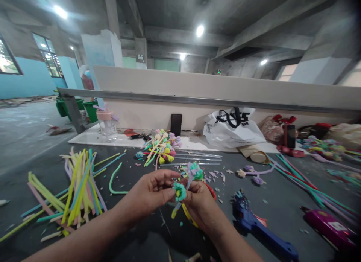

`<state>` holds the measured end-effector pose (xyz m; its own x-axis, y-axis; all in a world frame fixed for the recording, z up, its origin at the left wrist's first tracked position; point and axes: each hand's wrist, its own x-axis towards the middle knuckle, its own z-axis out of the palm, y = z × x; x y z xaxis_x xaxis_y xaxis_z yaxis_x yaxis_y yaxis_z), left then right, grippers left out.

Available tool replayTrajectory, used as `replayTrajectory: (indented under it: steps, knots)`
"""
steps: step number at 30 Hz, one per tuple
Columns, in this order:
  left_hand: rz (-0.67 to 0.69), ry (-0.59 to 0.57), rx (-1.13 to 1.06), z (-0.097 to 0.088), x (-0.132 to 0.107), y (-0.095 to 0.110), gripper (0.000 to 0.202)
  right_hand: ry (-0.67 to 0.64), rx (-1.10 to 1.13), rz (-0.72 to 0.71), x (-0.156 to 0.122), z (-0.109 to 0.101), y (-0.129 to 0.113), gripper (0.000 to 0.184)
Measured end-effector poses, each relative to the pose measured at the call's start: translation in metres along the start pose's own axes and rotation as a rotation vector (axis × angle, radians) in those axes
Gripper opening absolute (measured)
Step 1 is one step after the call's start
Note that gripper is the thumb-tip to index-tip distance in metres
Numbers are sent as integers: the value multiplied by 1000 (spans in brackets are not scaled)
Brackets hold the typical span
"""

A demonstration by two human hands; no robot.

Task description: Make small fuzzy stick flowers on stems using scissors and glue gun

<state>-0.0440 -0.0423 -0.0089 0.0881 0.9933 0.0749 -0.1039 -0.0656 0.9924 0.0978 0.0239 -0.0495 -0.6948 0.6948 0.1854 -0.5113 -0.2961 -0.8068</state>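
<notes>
At the view's six o'clock, the left hand (153, 189) pinches a green bloom (179, 192) while the right hand (202, 202) seemingly grips a lilac-and-green bloom (194, 171) by its stem just beyond, the step apparently being bunching, which next calls for aligned blooms and a firm hold.

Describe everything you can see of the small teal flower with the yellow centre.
The teal flower looks fuzzy, like pipe cleaner, with small rounded petals ringing a yellow centre. It faces roughly toward the camera, above the dark tabletop and below a purple-and-teal flower. The left hand's thumb touches one edge; the right hand is close opposite, contact unclear.
</notes>
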Motion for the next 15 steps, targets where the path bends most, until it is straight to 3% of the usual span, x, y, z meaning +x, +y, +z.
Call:
replayTrajectory:
  steps: [6, 10, 15]
  knots:
    - [0, 37, -12, 2, 1, -2, 39, 49, 11, -38, 1, -6, 4, 14]
    - [43, 49, 56, 1, 0, -2, 40, 71, 7, -42, 1, -6, 6, 13]
    - [118, 147, 205, 7, -4, -9, 41, 131, 40, -51, 1, -4, 8, 17]
